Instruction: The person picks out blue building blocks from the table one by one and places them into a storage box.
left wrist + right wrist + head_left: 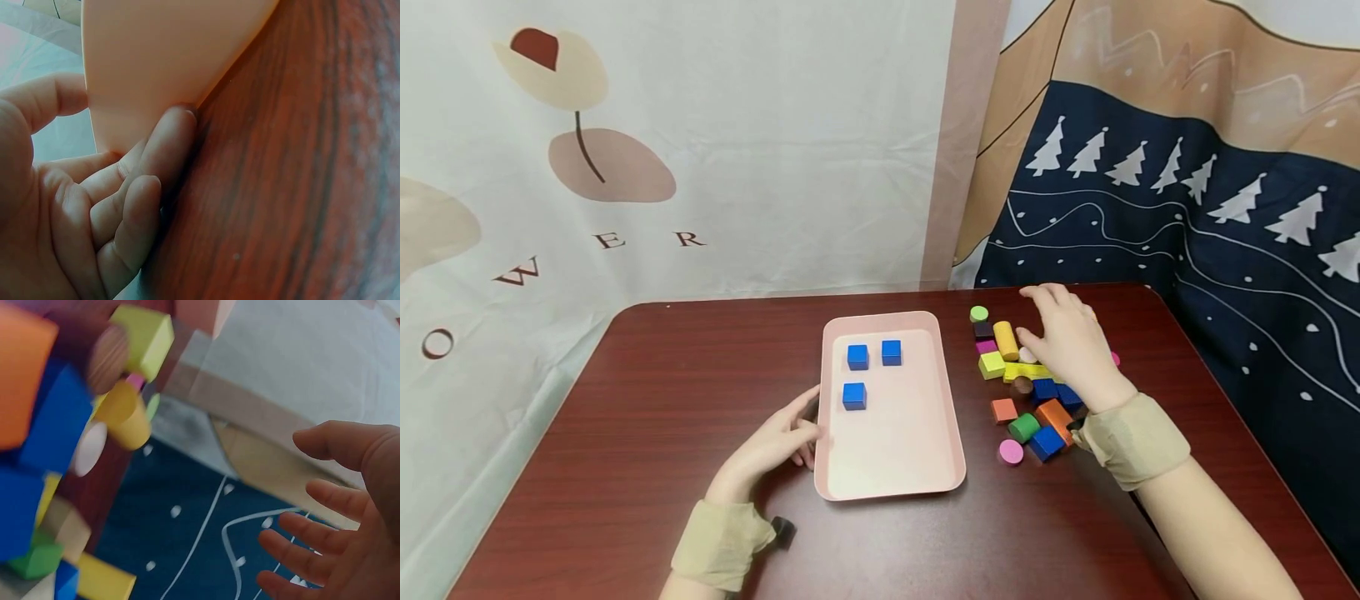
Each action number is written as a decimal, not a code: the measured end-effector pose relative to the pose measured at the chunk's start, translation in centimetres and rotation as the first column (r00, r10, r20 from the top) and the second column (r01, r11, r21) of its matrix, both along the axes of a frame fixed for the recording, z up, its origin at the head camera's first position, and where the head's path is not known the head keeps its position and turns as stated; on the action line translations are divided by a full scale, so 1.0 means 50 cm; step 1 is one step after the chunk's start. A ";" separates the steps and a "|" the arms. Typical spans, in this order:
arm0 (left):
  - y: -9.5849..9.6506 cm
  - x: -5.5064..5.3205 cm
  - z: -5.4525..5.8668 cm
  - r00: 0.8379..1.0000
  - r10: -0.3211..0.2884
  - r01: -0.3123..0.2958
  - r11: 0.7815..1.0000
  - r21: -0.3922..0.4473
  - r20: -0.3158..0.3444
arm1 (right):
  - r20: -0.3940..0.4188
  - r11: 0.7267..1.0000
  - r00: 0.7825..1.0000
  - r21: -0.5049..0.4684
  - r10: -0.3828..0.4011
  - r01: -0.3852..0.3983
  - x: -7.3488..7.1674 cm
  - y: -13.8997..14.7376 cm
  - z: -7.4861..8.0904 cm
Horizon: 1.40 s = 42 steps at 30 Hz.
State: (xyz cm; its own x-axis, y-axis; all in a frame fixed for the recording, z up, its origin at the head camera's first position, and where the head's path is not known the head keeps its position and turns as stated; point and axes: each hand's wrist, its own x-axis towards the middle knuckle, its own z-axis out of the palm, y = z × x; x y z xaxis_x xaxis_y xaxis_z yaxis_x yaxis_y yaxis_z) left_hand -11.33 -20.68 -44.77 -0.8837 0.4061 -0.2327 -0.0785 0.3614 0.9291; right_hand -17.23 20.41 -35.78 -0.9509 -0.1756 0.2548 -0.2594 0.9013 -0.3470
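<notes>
A pale pink tray [895,458] lies on the table, carrying three blue cubes [854,397]. My left hand [775,442] holds the tray's left side: in the left wrist view the thumb meets the rim of the tray [162,56], and curled fingers [165,150] lie against its wall and lower edge. Over the far side of a heap of coloured blocks, my right hand [1071,342] hovers with spread fingers and nothing in its grasp. Nearest it are a yellow cylinder [1006,342] and a white round block [90,449]; the hand and wrist hide part of the heap.
Orange [1004,410], green [1023,428], blue [1047,443] and pink [1011,452] blocks lie close together right of the tray. The dark red-brown table [662,400] ends at the back against a printed cloth [812,167]; a dark tree-patterned cloth [1225,292] hangs at the right.
</notes>
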 end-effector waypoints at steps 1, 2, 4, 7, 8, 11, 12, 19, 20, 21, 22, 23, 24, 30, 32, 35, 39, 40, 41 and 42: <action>0.000 0.000 0.001 1.000 0.000 0.000 1.000 -0.004 -0.002 | 0.001 1.000 1.000 -0.002 -0.014 0.014 -0.001 0.007 -0.003; 0.000 0.001 0.001 1.000 -0.002 0.002 1.000 -0.008 -0.004 | 0.004 1.000 1.000 -0.005 -0.027 0.027 -0.002 0.014 -0.007; 0.000 0.002 0.002 1.000 -0.005 0.005 1.000 -0.013 -0.008 | 0.026 0.998 0.998 -0.022 -0.056 0.057 -0.004 0.027 -0.013; -0.001 0.003 0.003 1.000 -0.006 0.006 1.000 -0.015 -0.012 | 0.074 0.994 0.992 -0.037 -0.098 0.101 -0.011 0.046 -0.023; -0.002 0.003 0.003 1.000 -0.007 0.007 1.000 -0.015 -0.013 | 0.089 0.993 0.990 -0.041 -0.109 0.114 -0.013 0.051 -0.027; -0.002 0.004 0.002 1.000 -0.009 0.009 1.000 -0.015 -0.017 | 0.126 0.987 0.981 -0.045 -0.144 0.151 -0.019 0.067 -0.040; -0.003 0.004 0.001 1.000 -0.010 0.010 1.000 -0.015 -0.018 | 0.136 0.986 0.978 -0.045 -0.155 0.163 -0.020 0.073 -0.044; -0.003 0.004 -0.001 1.000 -0.006 0.005 1.000 -0.026 -0.022 | 0.236 0.973 0.949 -0.047 -0.209 0.226 -0.033 0.109 -0.073; -0.003 0.004 -0.001 1.000 -0.005 0.004 1.000 -0.026 -0.021 | 0.250 0.971 0.944 -0.046 -0.215 0.233 -0.034 0.114 -0.077; -0.002 0.004 -0.001 1.000 -0.004 0.003 1.000 -0.026 -0.020 | 0.264 0.970 0.939 -0.043 -0.219 0.238 -0.036 0.119 -0.081; -0.002 0.004 0.000 1.000 -0.002 0.002 1.000 -0.026 -0.018 | 0.275 0.969 0.935 -0.042 -0.224 0.245 -0.038 0.124 -0.086; -0.002 0.004 0.000 1.000 -0.002 0.002 1.000 -0.025 -0.018 | 0.285 0.967 0.930 -0.040 -0.230 0.251 -0.040 0.129 -0.090; -0.002 0.004 0.001 1.000 -0.003 0.002 1.000 -0.024 -0.020 | 0.296 0.966 0.926 -0.038 -0.233 0.256 -0.042 0.133 -0.094; -0.001 0.004 0.004 1.000 -0.011 0.010 1.000 -0.016 -0.018 | 0.343 0.963 0.907 -0.027 -0.243 0.268 -0.049 0.151 -0.108; 0.000 0.005 0.005 1.000 -0.010 0.009 1.000 -0.014 -0.016 | 0.355 0.962 0.901 -0.022 -0.248 0.273 -0.050 0.155 -0.110; 0.000 0.004 0.004 1.000 -0.006 0.006 1.000 -0.016 -0.014 | 0.375 0.961 0.892 -0.006 -0.253 0.276 -0.052 0.160 -0.114; 0.000 0.003 0.005 1.000 0.000 0.000 1.000 -0.019 -0.016 | 0.396 0.964 0.885 0.006 -0.246 0.265 -0.052 0.166 -0.120; 0.000 0.003 0.005 1.000 0.000 0.000 1.000 -0.019 -0.016 | 0.402 0.965 0.883 0.005 -0.243 0.263 -0.051 0.168 -0.122; 0.000 0.003 0.005 1.000 0.001 -0.002 1.000 -0.018 -0.017 | 0.409 0.965 0.880 0.003 -0.241 0.262 -0.050 0.169 -0.123; 0.000 0.004 0.006 1.000 0.002 -0.002 1.000 -0.020 -0.017 | 0.415 0.965 0.877 0.002 -0.240 0.263 -0.050 0.170 -0.125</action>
State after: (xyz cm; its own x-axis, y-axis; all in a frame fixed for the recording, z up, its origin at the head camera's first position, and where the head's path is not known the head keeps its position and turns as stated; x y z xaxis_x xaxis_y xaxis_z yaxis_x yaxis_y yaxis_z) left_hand -11.13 -20.66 -44.48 -0.8885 0.3994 -0.2258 -0.0637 0.3800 0.9228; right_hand -19.73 28.92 -42.03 -0.9828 0.0862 -0.1636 0.1486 0.8944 -0.4218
